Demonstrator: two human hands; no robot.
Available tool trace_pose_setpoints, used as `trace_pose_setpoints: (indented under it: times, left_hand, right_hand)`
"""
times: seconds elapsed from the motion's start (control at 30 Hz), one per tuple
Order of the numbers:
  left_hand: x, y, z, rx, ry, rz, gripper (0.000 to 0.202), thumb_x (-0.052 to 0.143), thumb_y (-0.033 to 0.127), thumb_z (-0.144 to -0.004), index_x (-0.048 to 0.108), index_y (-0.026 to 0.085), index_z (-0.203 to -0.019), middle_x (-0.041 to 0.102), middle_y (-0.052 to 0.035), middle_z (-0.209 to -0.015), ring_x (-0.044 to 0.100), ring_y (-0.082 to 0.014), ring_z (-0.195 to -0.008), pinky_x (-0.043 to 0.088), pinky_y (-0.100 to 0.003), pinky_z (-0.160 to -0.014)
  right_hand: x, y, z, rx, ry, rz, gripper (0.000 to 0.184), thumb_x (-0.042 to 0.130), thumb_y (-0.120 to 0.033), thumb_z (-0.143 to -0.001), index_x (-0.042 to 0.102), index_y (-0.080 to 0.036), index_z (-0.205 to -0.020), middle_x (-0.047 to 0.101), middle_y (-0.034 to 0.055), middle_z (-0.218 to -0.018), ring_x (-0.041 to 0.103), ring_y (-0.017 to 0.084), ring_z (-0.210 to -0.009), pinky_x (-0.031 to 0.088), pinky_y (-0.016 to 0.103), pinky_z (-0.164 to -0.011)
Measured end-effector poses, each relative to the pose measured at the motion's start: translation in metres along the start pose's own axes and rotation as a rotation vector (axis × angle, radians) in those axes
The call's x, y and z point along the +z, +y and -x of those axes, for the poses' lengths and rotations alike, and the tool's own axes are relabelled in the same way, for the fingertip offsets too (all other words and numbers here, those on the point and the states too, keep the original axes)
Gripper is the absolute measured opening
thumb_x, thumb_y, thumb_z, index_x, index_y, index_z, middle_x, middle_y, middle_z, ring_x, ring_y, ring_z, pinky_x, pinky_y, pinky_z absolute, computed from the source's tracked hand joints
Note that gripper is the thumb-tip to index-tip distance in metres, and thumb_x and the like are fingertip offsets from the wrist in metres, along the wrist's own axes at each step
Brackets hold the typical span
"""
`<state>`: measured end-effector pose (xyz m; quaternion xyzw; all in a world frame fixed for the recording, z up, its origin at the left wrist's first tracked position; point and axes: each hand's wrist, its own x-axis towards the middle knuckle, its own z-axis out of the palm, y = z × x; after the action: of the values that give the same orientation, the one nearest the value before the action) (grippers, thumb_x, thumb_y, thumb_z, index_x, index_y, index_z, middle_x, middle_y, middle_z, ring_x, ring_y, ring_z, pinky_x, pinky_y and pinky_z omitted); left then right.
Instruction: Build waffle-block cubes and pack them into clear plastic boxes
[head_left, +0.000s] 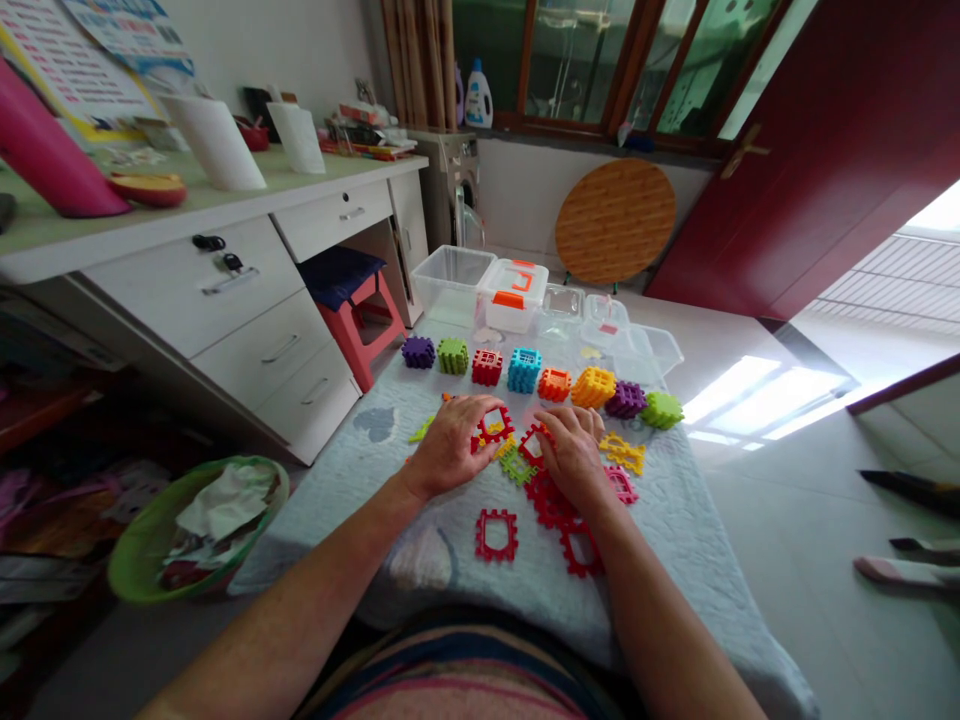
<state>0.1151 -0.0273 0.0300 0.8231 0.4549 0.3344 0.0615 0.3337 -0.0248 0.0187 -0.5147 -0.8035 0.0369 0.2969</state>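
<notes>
- Head view: red frame (507, 424) at left hand's fingertips, mid-table; second red frame (526, 447) at right hand's fingertips, just beside, frames apart.
- Left hand (454, 440): partly closed, fingers curled, looks like a pinch on its frame.
- Right hand (574, 450): fingers bent, loosely closed, seems to have its frame by one side; thumb mostly hidden.
- Under and around hands: green piece (512, 470), red heap (553, 505) partly under right wrist, pink piece (625, 487) and yellow pieces (628, 455) toward right edge.
- Lone red square (481, 536) lies flat, toward near edge of table (337, 520).
- Step in hand, my read: picking red frames out of loose pieces. Next move likely calls for turning both frames the same way, toothed edges lined up, grips kept.
- Beyond hands: row of color stacks, red stack (487, 366) and blue stack (524, 370) included.
- Far edge: clear lidded box (514, 312), orange clips, among open tubs.
</notes>
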Motion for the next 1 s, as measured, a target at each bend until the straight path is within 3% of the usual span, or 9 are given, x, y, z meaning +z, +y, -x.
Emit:
trace_pose_setpoints:
  times: [0.2, 0.3, 0.4, 0.57, 0.67, 0.87, 1.0]
  left_hand:
    - [0.006, 0.004, 0.001, -0.021, 0.001, 0.043, 0.046, 0.064, 0.024, -0.080, 0.051, 0.022, -0.124, 0.063, -0.0084, -0.121, 0.058, -0.0252, -0.113, 0.045, -0.044, -0.101]
    - [0.007, 0.005, 0.005, -0.027, -0.003, 0.044, 0.046, 0.064, 0.024, -0.080, 0.050, 0.022, -0.124, 0.063, -0.0086, -0.121, 0.058, -0.0250, -0.113, 0.045, -0.043, -0.101]
    - [0.006, 0.007, 0.005, -0.009, -0.029, 0.027, 0.048, 0.064, 0.022, -0.080, 0.049, 0.021, -0.126, 0.063, -0.0086, -0.121, 0.057, -0.0245, -0.113, 0.044, -0.042, -0.102]
    - [0.010, 0.014, -0.015, 0.100, -0.211, 0.011, 0.063, 0.058, 0.011, -0.075, 0.046, 0.023, -0.135, 0.059, -0.0080, -0.130, 0.053, -0.0251, -0.118, 0.041, -0.042, -0.104]
    - [0.017, 0.022, -0.032, 0.195, -0.355, -0.002, 0.069, 0.055, 0.006, -0.072, 0.045, 0.025, -0.137, 0.058, -0.0075, -0.133, 0.052, -0.0252, -0.121, 0.041, -0.042, -0.104]
    - [0.031, 0.033, -0.051, 0.305, -0.554, -0.053, 0.074, 0.053, 0.002, -0.068, 0.043, 0.020, -0.139, 0.057, -0.0100, -0.136, 0.053, -0.0248, -0.122, 0.044, -0.037, -0.100]
    - [0.034, 0.030, -0.059, 0.329, -0.624, -0.085, 0.075, 0.057, 0.004, -0.069, 0.039, 0.022, -0.140, 0.056, -0.0097, -0.138, 0.053, -0.0251, -0.124, 0.044, -0.037, -0.100]
  right_hand:
    - [-0.006, 0.008, 0.004, -0.021, -0.074, 0.018, 0.015, 0.055, -0.031, -0.089, 0.069, -0.024, -0.092, 0.063, 0.0062, -0.103, 0.044, 0.028, -0.109, 0.021, 0.054, -0.106]
    - [-0.005, 0.008, 0.005, -0.043, -0.117, 0.042, 0.013, 0.058, -0.033, -0.087, 0.068, -0.025, -0.091, 0.064, 0.0057, -0.097, 0.044, 0.028, -0.108, 0.020, 0.055, -0.106]
    - [-0.006, 0.008, 0.005, -0.039, -0.080, 0.034, 0.013, 0.058, -0.031, -0.088, 0.067, -0.025, -0.094, 0.065, 0.0050, -0.096, 0.046, 0.027, -0.106, 0.020, 0.053, -0.106]
    - [-0.008, 0.017, 0.003, 0.083, 0.182, -0.014, 0.017, 0.056, -0.029, -0.089, 0.068, -0.024, -0.101, 0.065, 0.0059, -0.103, 0.050, 0.025, -0.102, 0.025, 0.048, -0.104]
    - [-0.010, 0.026, 0.002, 0.159, 0.275, -0.048, 0.018, 0.054, -0.027, -0.088, 0.068, -0.022, -0.098, 0.065, 0.0068, -0.100, 0.052, 0.025, -0.100, 0.031, 0.044, -0.098]
    - [-0.008, 0.034, 0.001, 0.205, 0.311, -0.062, 0.017, 0.052, -0.024, -0.087, 0.068, -0.020, -0.092, 0.067, 0.0069, -0.094, 0.054, 0.024, -0.095, 0.036, 0.039, -0.092]
    - [-0.005, 0.038, 0.000, 0.212, 0.305, -0.071, 0.016, 0.053, -0.022, -0.086, 0.068, -0.020, -0.090, 0.066, 0.0067, -0.092, 0.055, 0.023, -0.094, 0.038, 0.038, -0.089]
